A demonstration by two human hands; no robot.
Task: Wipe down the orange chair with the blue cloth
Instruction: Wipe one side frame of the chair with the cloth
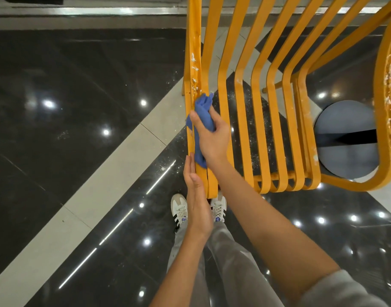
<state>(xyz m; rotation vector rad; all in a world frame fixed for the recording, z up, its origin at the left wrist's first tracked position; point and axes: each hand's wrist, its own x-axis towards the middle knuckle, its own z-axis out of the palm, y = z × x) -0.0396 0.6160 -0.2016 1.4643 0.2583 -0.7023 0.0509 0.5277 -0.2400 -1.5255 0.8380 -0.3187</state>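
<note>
The orange chair (263, 107) with slatted back and curved arms fills the upper right, seen from above. My right hand (212, 136) is closed on the bunched blue cloth (203, 111) and presses it against the chair's leftmost slat, which carries white flecks higher up. My left hand (195, 196) lies flat with fingers extended along the outer side of that same slat near its lower end, touching it and holding nothing.
Glossy black floor tiles (79, 85) with a pale diagonal stripe (114, 173) lie all around. A round grey base (345, 138) with a black strap sits under the chair's right arm. My feet in white sneakers (180, 209) stand just below the chair.
</note>
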